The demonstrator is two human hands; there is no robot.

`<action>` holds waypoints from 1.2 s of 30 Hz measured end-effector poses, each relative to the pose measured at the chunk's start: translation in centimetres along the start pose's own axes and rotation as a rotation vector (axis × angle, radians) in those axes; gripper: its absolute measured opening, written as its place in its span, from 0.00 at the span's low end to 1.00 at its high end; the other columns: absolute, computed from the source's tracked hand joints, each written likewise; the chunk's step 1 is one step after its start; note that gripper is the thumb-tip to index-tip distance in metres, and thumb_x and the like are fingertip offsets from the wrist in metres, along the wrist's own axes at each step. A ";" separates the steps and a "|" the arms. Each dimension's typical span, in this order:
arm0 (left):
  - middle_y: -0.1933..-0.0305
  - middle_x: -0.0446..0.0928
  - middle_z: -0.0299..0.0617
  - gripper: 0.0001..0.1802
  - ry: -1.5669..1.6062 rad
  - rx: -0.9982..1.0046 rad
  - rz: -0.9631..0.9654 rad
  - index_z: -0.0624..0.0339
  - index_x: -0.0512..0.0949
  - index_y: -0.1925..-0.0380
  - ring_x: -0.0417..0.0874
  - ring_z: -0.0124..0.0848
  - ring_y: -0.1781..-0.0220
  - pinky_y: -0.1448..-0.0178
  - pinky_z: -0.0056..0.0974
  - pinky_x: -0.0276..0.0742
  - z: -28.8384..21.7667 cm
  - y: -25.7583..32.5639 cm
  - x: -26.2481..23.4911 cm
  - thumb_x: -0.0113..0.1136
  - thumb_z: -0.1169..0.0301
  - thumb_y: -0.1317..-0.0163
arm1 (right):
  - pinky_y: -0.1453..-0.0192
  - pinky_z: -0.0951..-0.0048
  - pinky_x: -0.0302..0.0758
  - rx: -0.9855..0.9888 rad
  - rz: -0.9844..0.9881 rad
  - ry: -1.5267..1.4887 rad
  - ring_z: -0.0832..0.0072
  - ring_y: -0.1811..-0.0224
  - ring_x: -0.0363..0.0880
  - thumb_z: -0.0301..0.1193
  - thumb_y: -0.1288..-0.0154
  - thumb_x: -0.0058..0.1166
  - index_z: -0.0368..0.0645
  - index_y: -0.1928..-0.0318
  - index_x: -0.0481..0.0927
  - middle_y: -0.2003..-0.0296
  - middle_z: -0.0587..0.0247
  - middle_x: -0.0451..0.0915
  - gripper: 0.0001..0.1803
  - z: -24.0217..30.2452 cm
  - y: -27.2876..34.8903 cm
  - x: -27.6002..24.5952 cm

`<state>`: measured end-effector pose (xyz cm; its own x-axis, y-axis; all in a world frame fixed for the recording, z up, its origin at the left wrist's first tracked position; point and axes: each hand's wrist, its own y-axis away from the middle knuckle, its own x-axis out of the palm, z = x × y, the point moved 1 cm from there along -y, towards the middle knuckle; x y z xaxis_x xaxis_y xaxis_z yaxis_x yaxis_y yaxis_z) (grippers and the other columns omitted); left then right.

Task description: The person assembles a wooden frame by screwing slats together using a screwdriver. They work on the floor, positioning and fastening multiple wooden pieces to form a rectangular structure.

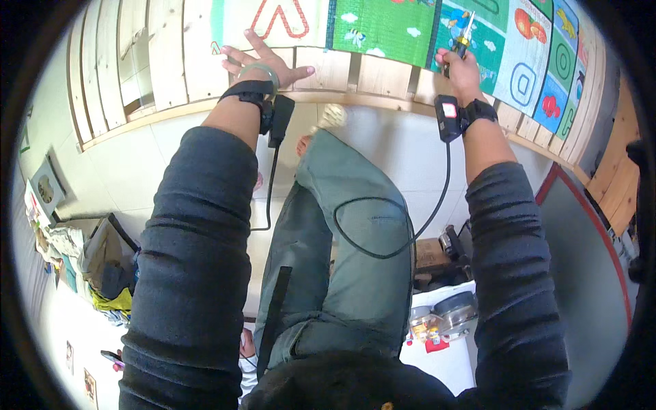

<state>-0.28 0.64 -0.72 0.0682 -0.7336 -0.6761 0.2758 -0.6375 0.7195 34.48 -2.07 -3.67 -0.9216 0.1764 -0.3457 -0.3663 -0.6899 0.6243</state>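
Note:
My left hand (266, 65) is spread open, palm down, over the pale wooden slats (335, 68) at the near edge of a picture mat. In my right hand (462, 74) is a screwdriver (464, 42) with a black and yellow handle. Its metal shaft points up and away, above the mat's green and blue part. The colourful children's play mat (383, 31) lies across the slatted wooden frame. Each wrist wears a black strap with a small box, and a cable runs down from each box.
Along the frame's near side runs a wooden rail (383, 99). My legs (362, 178) are below it, over a tiled floor. A grey panel with a red edge (581, 239) stands at right. Clothes (106, 266) are piled at left. Glass containers (454, 311) sit on a white surface.

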 end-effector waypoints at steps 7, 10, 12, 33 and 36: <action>0.32 0.17 0.76 0.77 0.029 -0.026 0.036 0.55 0.18 0.32 0.28 0.70 0.28 0.29 0.64 0.40 -0.1 0.4 0.1 0.63 0.29 0.62 | 0.74 0.80 0.70 -0.024 -0.064 -0.114 0.79 0.69 0.82 0.22 0.40 0.48 0.35 0.61 0.73 0.65 0.58 0.83 0.07 0.4 1.3 0.5; 0.32 0.17 0.76 0.78 0.044 -0.039 0.061 0.55 0.18 0.33 0.27 0.70 0.28 0.28 0.64 0.39 -0.2 0.5 0.0 0.64 0.29 0.62 | 0.73 0.80 0.71 0.007 -0.034 -0.058 0.78 0.69 0.82 0.23 0.40 0.48 0.34 0.59 0.72 0.64 0.58 0.83 0.09 0.7 1.6 0.2; 0.32 0.16 0.76 0.78 0.049 -0.045 0.075 0.55 0.17 0.33 0.27 0.70 0.28 0.28 0.64 0.39 -0.2 0.5 -0.1 0.64 0.29 0.62 | 0.73 0.81 0.71 0.023 -0.046 -0.043 0.78 0.69 0.82 0.23 0.40 0.48 0.34 0.58 0.71 0.65 0.58 0.83 0.09 0.6 1.7 0.3; 0.32 0.19 0.77 0.81 -0.064 -0.101 0.069 0.56 0.16 0.33 0.22 0.71 0.29 0.29 0.67 0.35 0.0 -1.4 1.3 0.62 0.25 0.66 | 0.74 0.76 0.72 0.118 0.055 -0.245 0.75 0.69 0.82 0.23 0.39 0.49 0.44 0.56 0.64 0.66 0.57 0.82 0.12 0.7 1.6 -0.6; 0.32 0.20 0.79 0.81 -0.097 -0.084 0.018 0.57 0.18 0.33 0.24 0.72 0.29 0.30 0.68 0.35 0.4 -1.8 2.0 0.62 0.25 0.67 | 0.73 0.75 0.72 0.119 0.102 -0.294 0.73 0.68 0.83 0.23 0.39 0.49 0.46 0.58 0.64 0.65 0.57 0.82 0.12 0.2 1.4 -0.9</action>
<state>-1.00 0.25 -3.26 -0.0177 -0.7668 -0.6416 0.3547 -0.6048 0.7130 34.73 -3.04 -2.31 -0.9455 0.3178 -0.0706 -0.2664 -0.6308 0.7288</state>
